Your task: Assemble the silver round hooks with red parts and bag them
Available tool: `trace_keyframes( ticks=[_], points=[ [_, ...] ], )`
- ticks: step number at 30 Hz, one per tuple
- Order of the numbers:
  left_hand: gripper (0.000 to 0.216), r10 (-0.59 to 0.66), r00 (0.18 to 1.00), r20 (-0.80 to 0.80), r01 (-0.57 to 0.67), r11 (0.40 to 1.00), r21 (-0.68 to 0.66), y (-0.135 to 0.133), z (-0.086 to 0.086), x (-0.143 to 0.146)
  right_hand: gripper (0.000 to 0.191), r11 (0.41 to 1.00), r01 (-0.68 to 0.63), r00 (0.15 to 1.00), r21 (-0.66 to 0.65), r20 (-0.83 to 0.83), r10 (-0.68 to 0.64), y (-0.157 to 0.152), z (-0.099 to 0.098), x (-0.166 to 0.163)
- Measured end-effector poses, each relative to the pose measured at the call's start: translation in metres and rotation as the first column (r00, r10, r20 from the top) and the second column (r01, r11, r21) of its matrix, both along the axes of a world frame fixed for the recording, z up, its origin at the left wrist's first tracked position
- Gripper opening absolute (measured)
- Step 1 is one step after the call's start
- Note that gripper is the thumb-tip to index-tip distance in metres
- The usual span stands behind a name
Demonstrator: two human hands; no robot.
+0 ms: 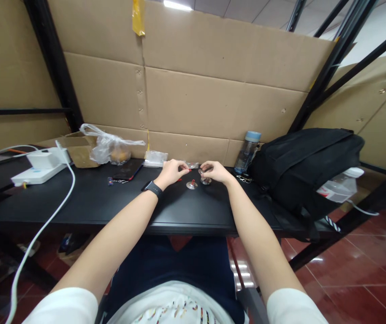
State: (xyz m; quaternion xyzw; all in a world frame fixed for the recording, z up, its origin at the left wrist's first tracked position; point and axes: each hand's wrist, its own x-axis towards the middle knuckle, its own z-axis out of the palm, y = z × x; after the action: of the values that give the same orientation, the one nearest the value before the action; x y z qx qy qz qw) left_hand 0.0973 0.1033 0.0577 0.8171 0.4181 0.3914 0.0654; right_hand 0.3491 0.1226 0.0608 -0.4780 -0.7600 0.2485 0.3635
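Head view looks down on a black table (88, 202) backed by a wall of cardboard sheets (213, 90) between black rack posts (56, 67), with red floor tiles (358, 288) below at the right. At the far left of the table a white power strip (39, 173) carries a white adapter (46, 158), and a white cable (61, 202) hangs off the table's front edge. Next comes an open cardboard box (78, 150), and against it a clear plastic bag (110, 146) holding something orange. A dark phone (127, 172) lies flat near a small clear pouch (155, 158). The left hand (174, 173), a black watch (152, 188) on its wrist, is curled with its fingertips pinched on a small red piece (188, 170). The right hand (216, 172) is closed on a small shiny piece (203, 171), too small to identify. Between and just below the hands, two metal discs (192, 185) rest on the table. Farther right stands a water bottle (247, 153) with a blue cap, upright, touching a black backpack (304, 166). Beside the backpack lies a clear plastic container (339, 185) with a white lid.
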Motion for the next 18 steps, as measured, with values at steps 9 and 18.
trace_keyframes(
  ticks=[9,18],
  points=[
    [0.012,0.047,0.992,0.115,-0.060,0.992,0.110,-0.004,-0.001,0.009,0.057,0.962,-0.189,0.882,0.199,-0.395,0.255,-0.015,0.004,-0.042],
    [0.008,0.085,0.986,0.147,-0.107,0.983,0.151,-0.001,-0.003,0.009,0.053,0.950,-0.224,0.835,0.216,-0.460,0.302,-0.019,0.000,-0.053]
  ],
)
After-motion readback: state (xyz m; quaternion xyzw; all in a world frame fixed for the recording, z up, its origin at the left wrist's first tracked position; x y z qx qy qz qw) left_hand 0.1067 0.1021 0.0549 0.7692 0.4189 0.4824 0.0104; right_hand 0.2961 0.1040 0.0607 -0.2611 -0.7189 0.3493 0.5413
